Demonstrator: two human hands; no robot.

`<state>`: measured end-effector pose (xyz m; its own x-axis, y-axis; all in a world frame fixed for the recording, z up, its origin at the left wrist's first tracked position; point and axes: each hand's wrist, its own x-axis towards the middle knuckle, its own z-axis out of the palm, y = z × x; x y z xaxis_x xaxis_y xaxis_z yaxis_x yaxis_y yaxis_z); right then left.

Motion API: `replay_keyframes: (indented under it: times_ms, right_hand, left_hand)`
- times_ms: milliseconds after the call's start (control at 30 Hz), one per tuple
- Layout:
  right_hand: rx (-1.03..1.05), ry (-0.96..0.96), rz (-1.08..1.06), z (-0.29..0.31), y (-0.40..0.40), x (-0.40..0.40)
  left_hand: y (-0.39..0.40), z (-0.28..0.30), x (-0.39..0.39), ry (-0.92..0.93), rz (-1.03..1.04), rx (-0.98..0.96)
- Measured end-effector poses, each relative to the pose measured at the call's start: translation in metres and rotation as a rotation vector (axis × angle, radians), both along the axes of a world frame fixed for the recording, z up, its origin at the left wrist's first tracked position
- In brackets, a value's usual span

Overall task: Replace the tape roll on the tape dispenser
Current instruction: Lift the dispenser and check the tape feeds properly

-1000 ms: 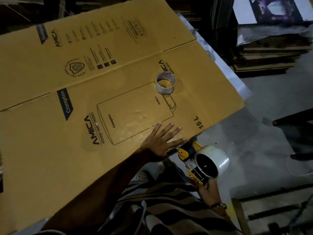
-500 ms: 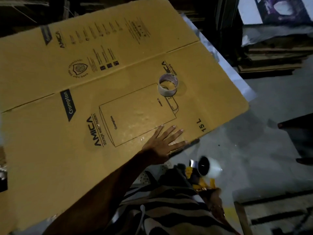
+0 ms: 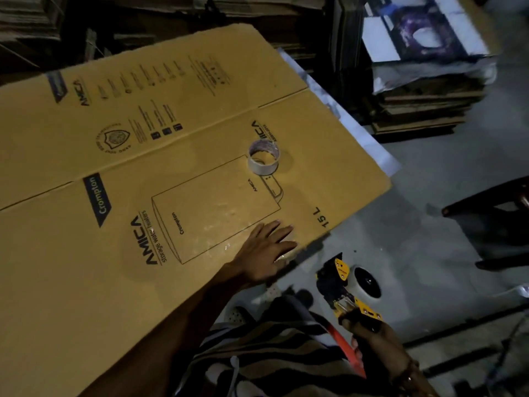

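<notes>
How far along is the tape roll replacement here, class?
Looks done: a white tape roll sits on the yellow tape dispenser, and an almost bare core lies on the flattened carton. In hand: the right hand grips the dispenser; the left hand rests flat on the carton. Left: whether the tape is threaded cannot be told.

The flattened brown corrugated cardboard box carries black print: "AMICA", "storage water heaters", "Crompton" on a dark blue tag, again inside the heater outline, and "15 L"

A packing warehouse, dim. Flattened cardboard stacks lie beyond the fingers, a printed carton under them.
</notes>
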<state>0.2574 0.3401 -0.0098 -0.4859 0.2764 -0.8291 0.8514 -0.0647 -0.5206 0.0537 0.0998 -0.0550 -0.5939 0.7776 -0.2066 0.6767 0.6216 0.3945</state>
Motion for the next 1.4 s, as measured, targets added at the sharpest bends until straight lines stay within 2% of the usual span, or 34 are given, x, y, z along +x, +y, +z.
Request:
replay_keyframes:
  times_ms: [67,167,300,400,433,533,667,900,1033,1267,1400]
  right_hand:
    - [-0.055,0.006,0.021,0.017,-0.001,-0.002]
    - [-0.118,0.011,0.047,0.037,-0.005,-0.010]
    - [-0.162,0.079,0.097,0.057,-0.014,-0.025]
    - [-0.221,0.133,0.141,0.073,-0.024,-0.046]
    - [-0.241,0.157,0.159,0.079,-0.028,-0.054]
    - [-0.274,0.231,0.245,0.087,-0.038,-0.082]
    - [-0.298,0.264,0.404,0.090,-0.049,-0.123]
    - [-0.264,0.241,0.723,0.093,-0.059,-0.210]
    - [-0.104,0.274,0.931,0.099,-0.062,-0.265]
    - [0.031,0.513,1.113,0.090,-0.069,-0.351]
    - [0.156,0.608,1.242,0.088,-0.075,-0.400]
  left_hand:
    - [0.006,0.006,0.003,-0.015,0.072,0.057]
    - [0.011,0.014,0.003,-0.161,0.168,0.165]
    - [0.015,0.035,-0.004,-0.533,0.441,0.299]
    - [0.014,0.062,-0.006,-1.016,0.677,0.477]
    - [0.012,0.071,-0.010,-1.110,0.719,0.475]
    - [0.001,0.091,-0.024,-1.229,0.762,0.465]
    - [-0.020,0.106,-0.047,-1.258,0.874,0.584]
    - [-0.067,0.109,-0.076,-1.159,1.041,0.859]
    - [-0.083,0.112,-0.085,-1.114,1.114,1.066]
    - [-0.092,0.112,-0.099,-0.995,1.217,1.303]
    - [-0.098,0.112,-0.110,-0.906,1.291,1.321]
